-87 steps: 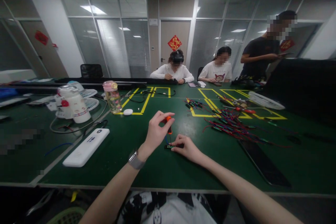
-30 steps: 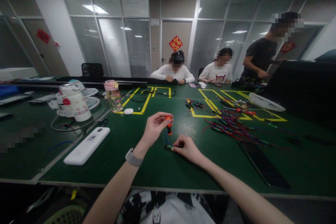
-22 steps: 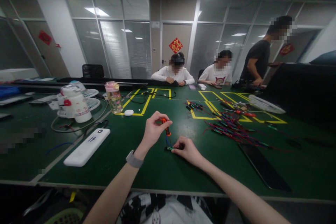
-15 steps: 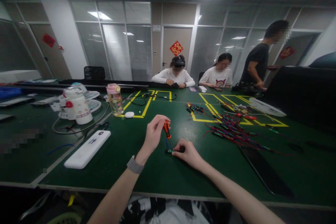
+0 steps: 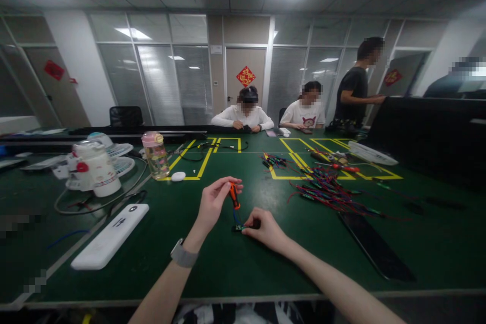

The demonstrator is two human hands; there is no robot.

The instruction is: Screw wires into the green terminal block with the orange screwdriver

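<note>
Jug (image 5: 102, 174), white, stands toward the left of a green table (image 5: 228, 268); nearer the viewer, a white slab (image 5: 110, 238) lies at a slant. Next to the right, farther back, come a pink-lidded bottle (image 5: 155, 157) and a small white case (image 5: 178, 176), just beside each other. Toward the middle, the left hand (image 5: 211, 203), watch (image 5: 183, 254) on its wrist, grips an orange-and-black screwdriver (image 5: 234, 196) by the handle, shaft pointing down. Below it, on the table, is a small board (image 5: 239, 228) with blue wire; whether the tip touches it is too small to tell. The right hand (image 5: 266, 230) pinches the board's right end between thumb and fingers. Further right, red and blue wires (image 5: 326, 185) lie heaped, and nearer, a dark panel (image 5: 374, 245) lies flat.
</note>
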